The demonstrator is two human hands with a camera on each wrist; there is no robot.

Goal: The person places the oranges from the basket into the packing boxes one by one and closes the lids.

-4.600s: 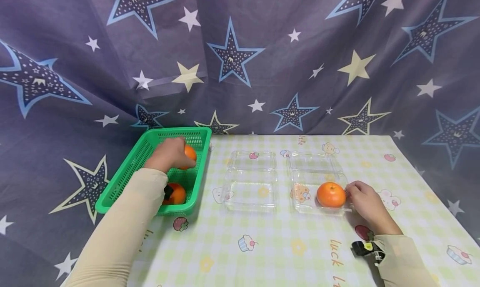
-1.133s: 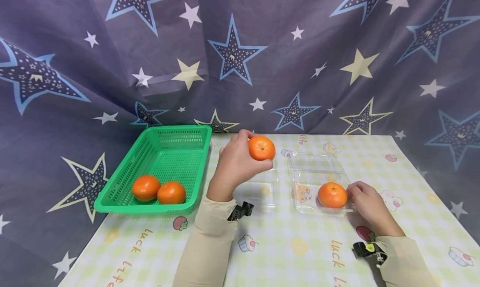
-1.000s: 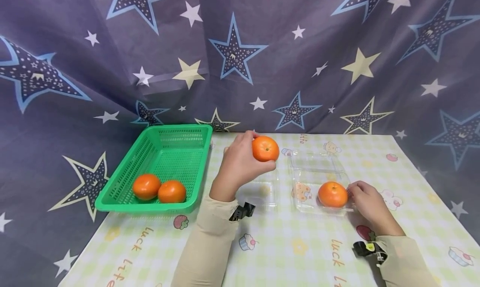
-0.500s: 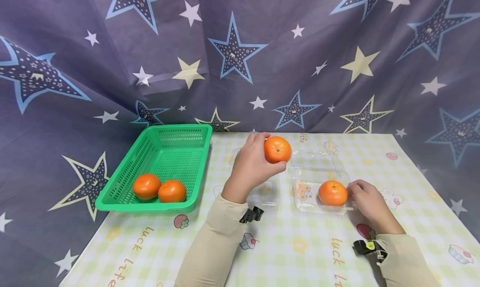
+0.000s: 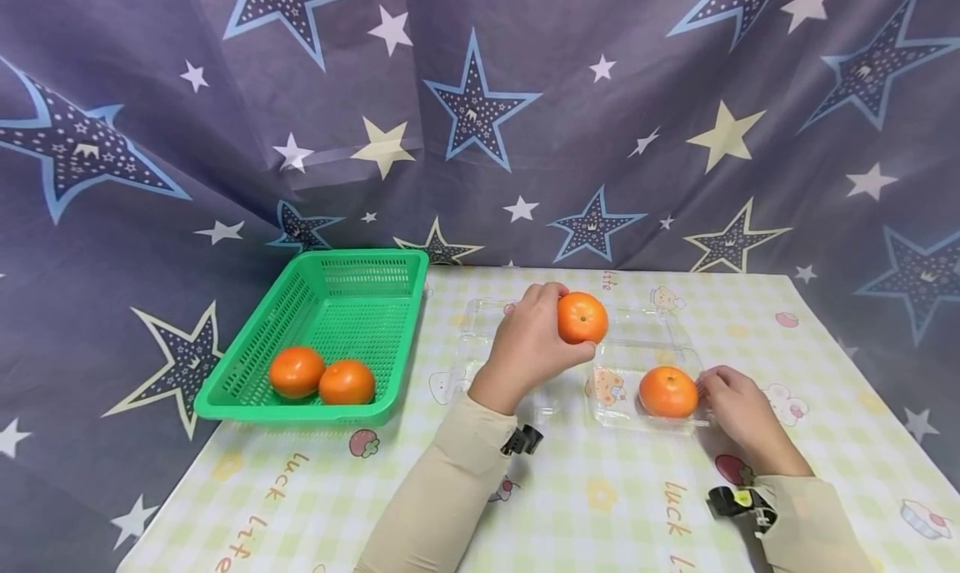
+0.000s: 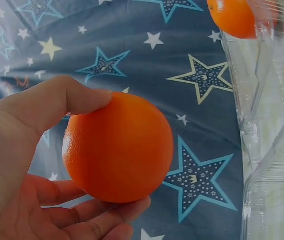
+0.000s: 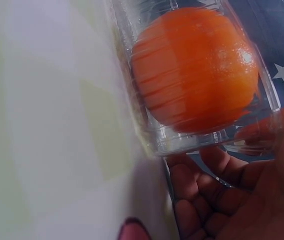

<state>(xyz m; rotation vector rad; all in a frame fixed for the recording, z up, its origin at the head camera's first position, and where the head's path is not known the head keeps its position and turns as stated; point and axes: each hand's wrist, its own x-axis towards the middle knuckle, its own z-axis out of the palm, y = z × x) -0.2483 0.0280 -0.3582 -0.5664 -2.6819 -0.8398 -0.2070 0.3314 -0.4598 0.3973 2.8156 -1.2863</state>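
My left hand (image 5: 543,340) grips an orange (image 5: 582,317) between thumb and fingers, above the gap between two clear plastic boxes. In the left wrist view the thumb lies over the held orange (image 6: 118,147) and the fingers curl under it. The right-hand clear box (image 5: 633,352) lies open with a second orange (image 5: 667,391) in its near half. My right hand (image 5: 716,388) pinches that box's right edge. The right wrist view shows that boxed orange (image 7: 196,70) behind the box wall (image 7: 146,125), with my fingers (image 7: 211,200) under the rim.
A green mesh basket (image 5: 352,265) stands at the left on the checked tablecloth (image 5: 585,498), with two oranges (image 5: 297,371) (image 5: 347,381) at its near end. An empty clear box (image 5: 483,323) lies between basket and right box. A star-patterned cloth hangs behind.
My left hand took an orange out of the basket, carried it right and has now lowered it towards the right box. The right hand has stayed on the box edge.
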